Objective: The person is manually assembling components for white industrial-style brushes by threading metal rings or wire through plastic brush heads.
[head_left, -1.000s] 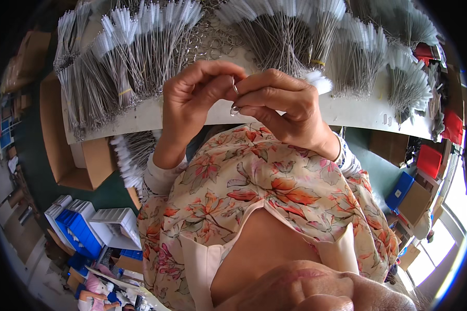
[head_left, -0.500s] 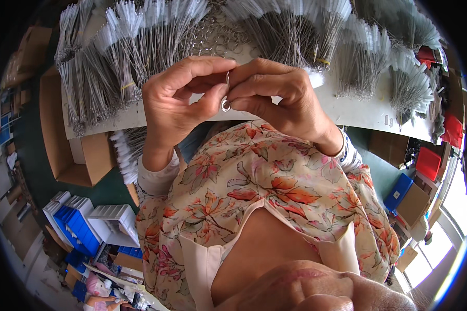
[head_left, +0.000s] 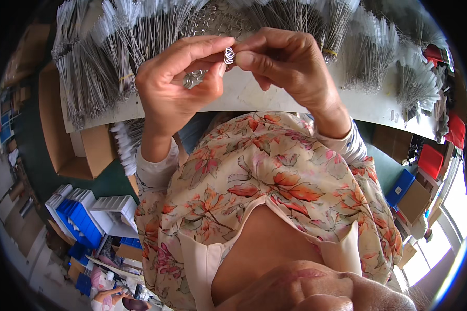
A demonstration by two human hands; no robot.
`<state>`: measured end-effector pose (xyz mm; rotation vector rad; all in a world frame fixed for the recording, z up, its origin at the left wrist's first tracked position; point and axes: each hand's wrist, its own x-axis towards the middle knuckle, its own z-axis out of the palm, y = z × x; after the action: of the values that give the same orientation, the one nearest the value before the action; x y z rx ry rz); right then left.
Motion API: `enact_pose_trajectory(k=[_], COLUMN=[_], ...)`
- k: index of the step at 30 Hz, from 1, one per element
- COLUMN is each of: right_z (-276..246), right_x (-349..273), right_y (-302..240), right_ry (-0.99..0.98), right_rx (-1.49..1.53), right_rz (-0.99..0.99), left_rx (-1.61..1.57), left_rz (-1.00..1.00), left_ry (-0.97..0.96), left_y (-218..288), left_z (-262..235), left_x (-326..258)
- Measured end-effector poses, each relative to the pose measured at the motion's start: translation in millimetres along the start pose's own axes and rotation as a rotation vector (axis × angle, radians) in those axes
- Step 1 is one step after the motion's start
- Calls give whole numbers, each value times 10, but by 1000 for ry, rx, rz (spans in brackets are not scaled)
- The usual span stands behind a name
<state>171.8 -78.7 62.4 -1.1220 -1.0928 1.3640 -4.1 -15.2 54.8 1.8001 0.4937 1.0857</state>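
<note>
Both hands (head_left: 233,78) pinching metal ring (head_left: 229,55), white table (head_left: 254,96)

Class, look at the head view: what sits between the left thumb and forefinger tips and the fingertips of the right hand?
A small metal split ring, pinched from both sides by the left hand and right hand. The head view shows it in front of the white worktable.

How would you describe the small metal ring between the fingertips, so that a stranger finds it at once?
Start at the white table covered with bundles of grey wires. Above it, the left hand and right hand meet. The small split ring is pinched there, a shiny coil, unlike the straight wires.
</note>
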Motion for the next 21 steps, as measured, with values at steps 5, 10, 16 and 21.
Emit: enact_pose_trajectory(k=[5,10,16,21], right_z=[-45,-70,-42,-58], right_x=[-26,-77,-88,-97], right_y=[-70,41,49,-7], right_ry=[-83,-95,-14,-20], right_rx=[-47,111,-39,-85], right_rz=[40,146,66,19], left_rx=[-81,-44,-137,-107], left_rz=[-146,-152,-204,-146], left_ry=[-99,-57,-22,-32], left_y=[58,77,-12,-15], left_z=[-73,3,26,46], left_x=[16,-29,-56,-44])
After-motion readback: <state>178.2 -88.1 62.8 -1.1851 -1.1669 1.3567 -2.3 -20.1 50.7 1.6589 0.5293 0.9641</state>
